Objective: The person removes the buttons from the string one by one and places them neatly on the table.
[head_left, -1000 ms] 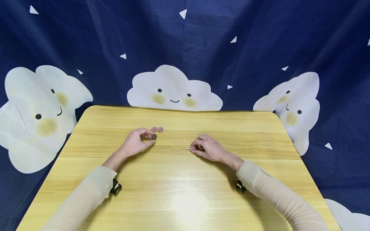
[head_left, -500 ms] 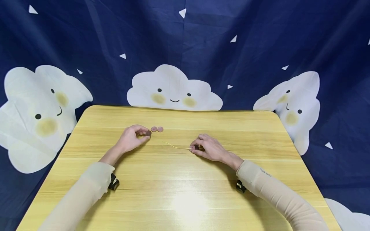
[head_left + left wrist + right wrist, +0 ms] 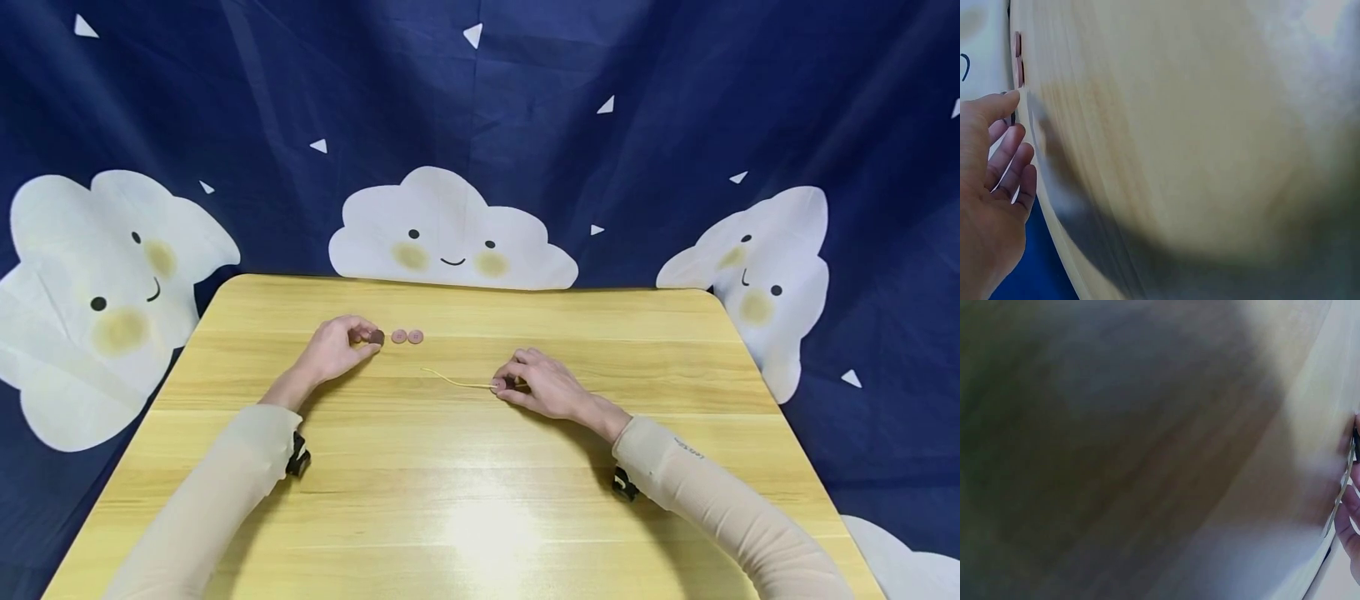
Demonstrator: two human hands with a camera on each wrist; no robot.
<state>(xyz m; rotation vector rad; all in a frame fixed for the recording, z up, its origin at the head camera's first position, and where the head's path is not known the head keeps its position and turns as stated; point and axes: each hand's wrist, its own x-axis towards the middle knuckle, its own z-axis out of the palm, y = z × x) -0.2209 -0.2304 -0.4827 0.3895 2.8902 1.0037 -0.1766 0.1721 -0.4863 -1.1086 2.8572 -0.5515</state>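
A dark brown button [image 3: 377, 337] is pinched between the thumb and fingers of my left hand [image 3: 333, 346], low over the table. Just right of it, two pinkish-brown buttons [image 3: 407, 336] lie side by side. In the left wrist view, only the edge of the dark button shows behind the thumb. My right hand [image 3: 547, 387] pinches a pinkish-brown button [image 3: 498, 385], with a dark one [image 3: 511, 382] right behind it. From these a yellow string [image 3: 461, 384] runs left along the table. The right wrist view catches only some fingers [image 3: 1346, 528] and the string at its right edge.
The light wood table [image 3: 450, 467] ends at the back against a dark blue curtain [image 3: 525, 100] printed with white clouds. A black wrist camera [image 3: 298, 456] sits under the left sleeve, another [image 3: 624, 483] under the right.
My left hand has carried the dark brown button left and away from me, from in front of the two table buttons to their left side. The right hand stays put.
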